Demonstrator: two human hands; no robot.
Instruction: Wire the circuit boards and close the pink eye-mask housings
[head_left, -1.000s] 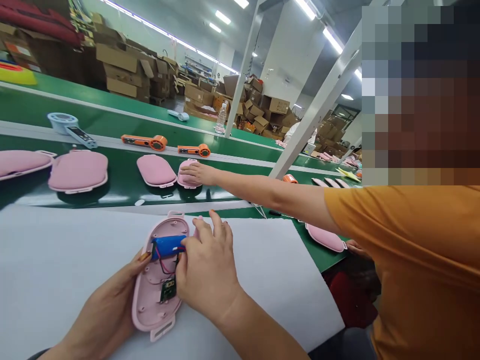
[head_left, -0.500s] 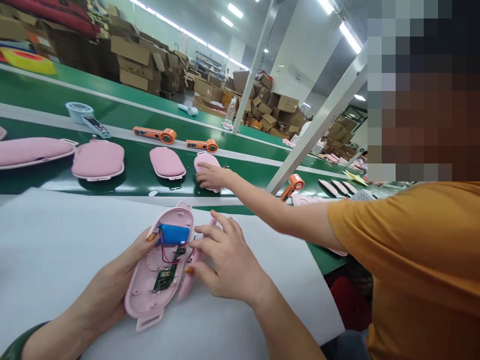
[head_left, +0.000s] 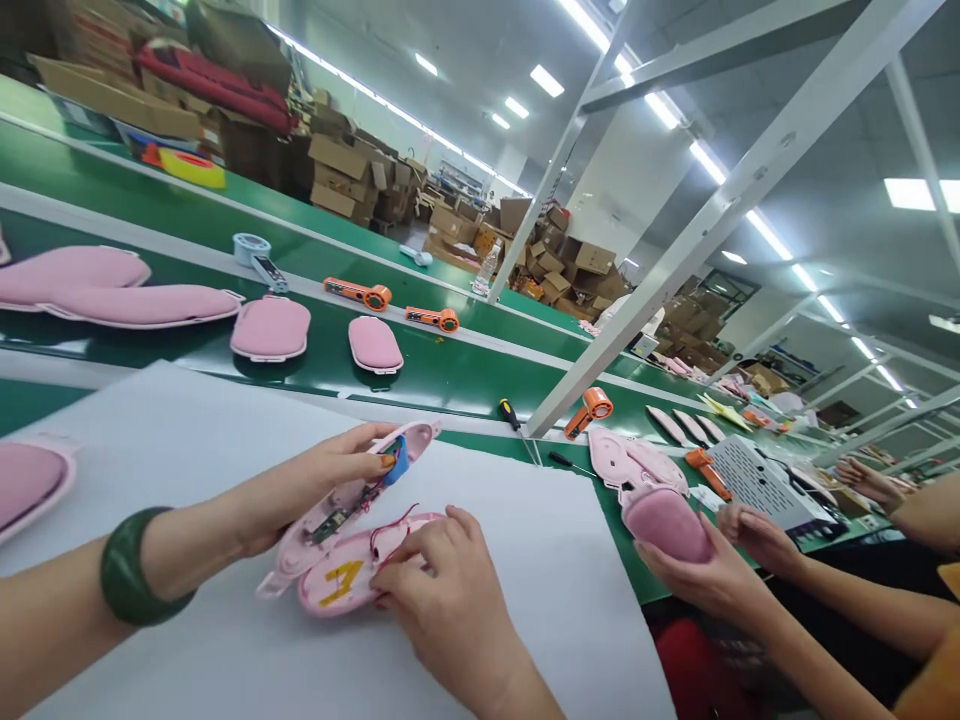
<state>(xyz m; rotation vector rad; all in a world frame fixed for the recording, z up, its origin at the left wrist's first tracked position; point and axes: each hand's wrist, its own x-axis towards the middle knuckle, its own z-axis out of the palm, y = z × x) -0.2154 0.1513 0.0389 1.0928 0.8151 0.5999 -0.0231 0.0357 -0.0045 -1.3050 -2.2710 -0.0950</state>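
Note:
My left hand [head_left: 315,485] grips a pink shell half [head_left: 352,495], tilted up on its edge. The shell holds a blue battery [head_left: 396,460], a green circuit board [head_left: 330,522] and red wires [head_left: 386,525]. A green bangle [head_left: 124,567] is on that wrist. My right hand [head_left: 442,585] rests with bent fingers on a second pink shell half [head_left: 341,580] that lies flat on the white sheet [head_left: 187,440]. This half has a yellow patch inside. The wires run between the two halves.
A green conveyor [head_left: 450,370] carries several pink shells [head_left: 271,328]. Orange handheld devices [head_left: 360,293] lie on a white strip. A screwdriver [head_left: 514,418] lies by the sheet's far edge. At right a co-worker's hands hold a pink shell [head_left: 667,525]. Cardboard boxes are stacked behind.
The view swung right. The co-worker's arm left the conveyor and now holds a pink shell at right. My left hand tilted the battery half up; my right hand moved onto the second half.

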